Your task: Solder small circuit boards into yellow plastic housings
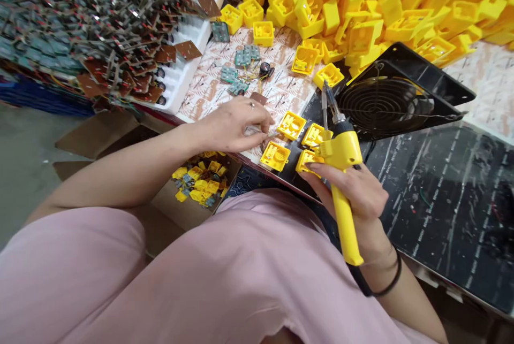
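My right hand (357,189) is closed around a yellow soldering gun (341,157), its metal tip pointing up and away. Its fingertips come close to a yellow plastic housing (308,161) on the table edge. My left hand (247,122) has its fingers curled, thumb and forefinger close together beside a second housing (291,125); what they pinch, if anything, is too small to make out. Two more open housings, a lower left one (275,156) and a right one (314,135), lie in the same group, with small parts inside.
Green circuit boards (247,56) and a small black speaker (265,69) lie beyond my left hand. A black fan (381,98) stands at right. Yellow housings (361,7) are heaped behind; wired boards (100,23) pile up left. A cardboard box (172,215) below holds assembled pieces.
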Tool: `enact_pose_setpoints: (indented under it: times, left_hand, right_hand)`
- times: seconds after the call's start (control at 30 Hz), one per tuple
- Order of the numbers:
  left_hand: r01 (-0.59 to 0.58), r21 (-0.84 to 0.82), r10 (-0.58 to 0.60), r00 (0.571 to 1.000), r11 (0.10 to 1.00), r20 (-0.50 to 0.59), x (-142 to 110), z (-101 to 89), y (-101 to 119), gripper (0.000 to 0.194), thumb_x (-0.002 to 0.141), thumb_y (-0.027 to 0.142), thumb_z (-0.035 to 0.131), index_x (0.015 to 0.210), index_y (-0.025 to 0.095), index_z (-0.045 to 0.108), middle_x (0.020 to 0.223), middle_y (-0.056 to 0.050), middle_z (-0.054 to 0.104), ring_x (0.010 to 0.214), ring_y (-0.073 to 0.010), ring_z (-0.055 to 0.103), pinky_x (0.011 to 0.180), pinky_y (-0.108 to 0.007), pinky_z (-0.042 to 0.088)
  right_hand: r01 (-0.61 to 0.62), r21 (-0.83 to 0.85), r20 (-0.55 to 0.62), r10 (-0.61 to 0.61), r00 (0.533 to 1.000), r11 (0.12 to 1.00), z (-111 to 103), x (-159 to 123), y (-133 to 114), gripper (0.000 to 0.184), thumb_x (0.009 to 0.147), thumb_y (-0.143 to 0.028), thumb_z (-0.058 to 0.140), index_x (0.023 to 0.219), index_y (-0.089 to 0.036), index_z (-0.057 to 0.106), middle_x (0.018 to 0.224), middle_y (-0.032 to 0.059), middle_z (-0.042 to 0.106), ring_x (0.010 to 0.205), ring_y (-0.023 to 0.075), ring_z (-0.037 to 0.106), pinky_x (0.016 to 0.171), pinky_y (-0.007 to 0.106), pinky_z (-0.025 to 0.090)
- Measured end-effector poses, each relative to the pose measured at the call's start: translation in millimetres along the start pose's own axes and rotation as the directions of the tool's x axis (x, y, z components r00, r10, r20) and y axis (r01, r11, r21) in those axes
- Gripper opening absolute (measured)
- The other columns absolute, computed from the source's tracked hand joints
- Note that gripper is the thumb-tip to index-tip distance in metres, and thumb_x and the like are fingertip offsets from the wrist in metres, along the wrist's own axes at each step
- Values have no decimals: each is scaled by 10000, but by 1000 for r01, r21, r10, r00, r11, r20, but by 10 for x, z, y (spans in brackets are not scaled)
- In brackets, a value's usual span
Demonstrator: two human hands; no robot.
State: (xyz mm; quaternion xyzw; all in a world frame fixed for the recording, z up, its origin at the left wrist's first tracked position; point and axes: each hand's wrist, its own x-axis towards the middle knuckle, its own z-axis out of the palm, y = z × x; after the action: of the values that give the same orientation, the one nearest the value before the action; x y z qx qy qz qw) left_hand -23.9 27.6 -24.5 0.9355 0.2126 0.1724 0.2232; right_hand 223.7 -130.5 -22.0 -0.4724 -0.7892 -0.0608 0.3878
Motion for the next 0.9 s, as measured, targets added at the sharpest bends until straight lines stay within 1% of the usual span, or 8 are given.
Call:
enact_pose_setpoints:
  times: [0.1,0.27,0.4,0.5,0.6,0.7,0.77,0.9]
  left_hand:
    - [24,15,-25,996,1000,85,-6,29,28,227,941,360,558,957,199,717,999,-47,797,961,-207,727,957,-374,491]
    - [-40,119,34,998,992,56,42,87,247,376,971,463,561,1214,218,709,1222,-65,761,1144,-256,663,1020,-416,455]
    - [-16,266,4,999,964,45,149,263,418,285,984,378,535,1075,228,759,1109,-49,788,1106,-288,643,1048,-516,428]
    - [49,190,-56,998,981,34,215,300,383,249,966,318,542,894,224,761,961,-27,799,1040,-266,674,1078,-551,422]
    - [175,-102,-179,983,979,-33,230,82,226,212,933,358,609,877,219,760,884,-11,797,862,-196,700,935,-443,525]
    - [287,-301,-344,925,909,-158,199,-302,106,251,865,453,734,856,203,745,847,-7,783,744,-143,652,737,-330,532]
    - [327,-236,-379,897,915,-228,160,-503,103,269,858,469,757,863,200,742,871,8,780,769,-129,625,766,-314,519]
    - [250,154,-220,957,956,-191,43,-463,184,239,933,409,630,859,223,761,917,-4,783,925,-193,655,955,-414,497]
  right_hand:
    - [-11,0,18,11,1000,1000,-110,-15,-1,245,866,-141,826,1042,-214,673,671,-79,697,558,80,661,612,215,532]
    - [26,-23,-37,-27,999,999,-168,-37,41,182,877,-148,815,972,-216,675,657,-86,705,493,66,610,530,221,470]
    - [15,-56,-66,-19,998,998,-190,-103,63,146,894,-174,801,970,-224,686,648,-91,698,495,76,623,563,220,503]
    - [-7,-17,-61,6,998,1000,-238,-206,83,173,979,-338,709,1102,-218,714,683,-43,728,553,129,681,577,264,531]
    - [-47,31,-64,49,997,998,-300,-295,105,422,1026,-409,618,1389,-194,625,785,5,777,656,174,743,629,294,571]
    - [-113,-20,-27,112,993,993,-305,-293,106,317,987,-231,685,1303,-222,675,824,-6,784,684,159,751,656,262,574]
    - [-154,-27,21,155,988,988,-229,-238,88,200,941,-144,720,1123,-226,714,857,-6,785,734,154,759,692,249,578]
    - [-83,23,50,82,995,996,106,-90,31,226,931,-318,772,1098,-236,644,999,18,785,890,170,758,995,343,563]
